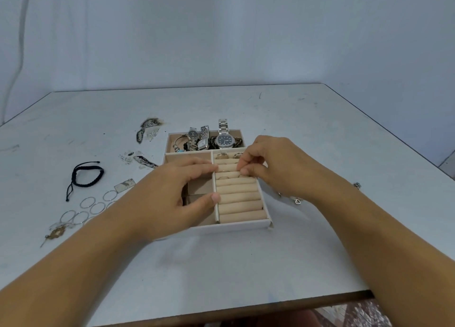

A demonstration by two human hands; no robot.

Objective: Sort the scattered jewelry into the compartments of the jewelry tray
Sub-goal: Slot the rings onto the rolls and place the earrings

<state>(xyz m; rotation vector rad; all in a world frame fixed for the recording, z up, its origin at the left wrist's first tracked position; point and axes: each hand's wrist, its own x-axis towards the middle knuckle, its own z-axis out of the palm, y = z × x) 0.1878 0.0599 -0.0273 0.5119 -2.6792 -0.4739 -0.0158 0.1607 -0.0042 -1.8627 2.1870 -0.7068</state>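
White scuffed bench [295, 130]: left grip [172, 191] released, flat, steadying beige jewelry tray [234, 224]; right grip [268, 164] pinches at cream ring rolls [240, 197], contents hidden. Press gently between rolls.

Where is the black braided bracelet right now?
In the head view, the black braided bracelet lies on the table, left of the jewelry tray and just beyond the cluster of thin silver hoops.

Shiny metal watches [222, 139]; matt cloth-covered tray [231, 225].

Left compartments [200, 186] mostly behind left hand [172, 193]
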